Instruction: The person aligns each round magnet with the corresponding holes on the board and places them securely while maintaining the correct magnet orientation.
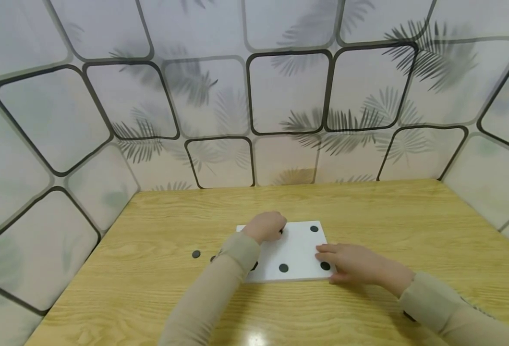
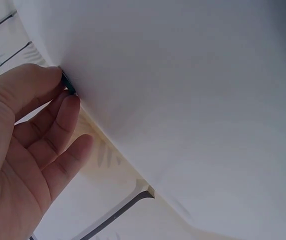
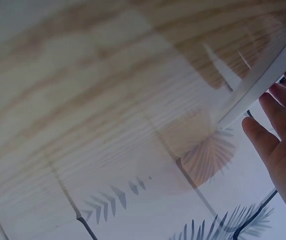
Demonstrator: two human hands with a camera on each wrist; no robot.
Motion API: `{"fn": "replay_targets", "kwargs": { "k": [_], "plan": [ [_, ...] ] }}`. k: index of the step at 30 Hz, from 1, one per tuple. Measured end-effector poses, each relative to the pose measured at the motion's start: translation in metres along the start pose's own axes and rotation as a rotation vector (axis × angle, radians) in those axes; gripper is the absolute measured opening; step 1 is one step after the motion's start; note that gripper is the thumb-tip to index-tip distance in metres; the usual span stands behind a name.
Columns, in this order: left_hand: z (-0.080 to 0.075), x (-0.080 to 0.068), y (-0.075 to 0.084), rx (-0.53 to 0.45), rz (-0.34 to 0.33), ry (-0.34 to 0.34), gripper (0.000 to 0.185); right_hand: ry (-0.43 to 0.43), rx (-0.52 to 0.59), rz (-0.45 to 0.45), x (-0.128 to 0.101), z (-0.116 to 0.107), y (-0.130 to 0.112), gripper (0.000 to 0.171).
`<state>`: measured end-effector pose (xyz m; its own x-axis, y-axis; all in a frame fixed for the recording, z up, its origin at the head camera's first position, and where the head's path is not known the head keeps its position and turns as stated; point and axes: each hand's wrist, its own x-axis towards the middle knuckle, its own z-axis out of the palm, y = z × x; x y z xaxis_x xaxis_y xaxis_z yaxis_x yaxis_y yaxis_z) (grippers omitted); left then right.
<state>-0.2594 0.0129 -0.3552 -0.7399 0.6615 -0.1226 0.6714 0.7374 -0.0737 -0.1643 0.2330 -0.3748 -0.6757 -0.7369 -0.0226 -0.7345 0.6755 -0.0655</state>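
A white rectangular board (image 1: 299, 250) lies on the table with several round black discs on it. My left hand (image 1: 265, 227) is over its far part and pinches a small dark disc (image 2: 67, 82) between thumb and fingertips, close to the white surface. My right hand (image 1: 354, 263) rests at the board's right edge with fingers extended, beside the near-right disc (image 1: 325, 265). Other discs sit at the far-right corner (image 1: 314, 228) and near the middle of the front edge (image 1: 283, 267). My left sleeve partly covers another disc (image 1: 254, 265) at the near-left corner.
Left of the board, a loose black disc (image 1: 196, 253) lies on the wooden table (image 1: 163, 288), with a second disc (image 1: 213, 258) partly behind my left sleeve. A dark object (image 1: 409, 315) shows under my right sleeve. Patterned fabric walls (image 1: 289, 96) enclose the back and sides.
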Motion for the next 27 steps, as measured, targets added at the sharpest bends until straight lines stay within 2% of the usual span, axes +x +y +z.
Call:
{"fn": "replay_targets", "kwargs": {
  "k": [5,13,27],
  "plan": [
    [-0.002,-0.001,0.003,0.013,-0.027,-0.022,0.010,-0.016,0.034,0.015,0.000,0.000,-0.002,0.053],
    [0.000,-0.001,0.003,0.038,-0.043,-0.015,0.009,-0.023,0.036,0.028,0.001,0.001,-0.002,0.053],
    [-0.004,-0.014,0.002,0.041,0.026,0.004,0.008,-0.023,0.050,0.045,0.000,0.000,-0.002,0.052]
  ]
}}
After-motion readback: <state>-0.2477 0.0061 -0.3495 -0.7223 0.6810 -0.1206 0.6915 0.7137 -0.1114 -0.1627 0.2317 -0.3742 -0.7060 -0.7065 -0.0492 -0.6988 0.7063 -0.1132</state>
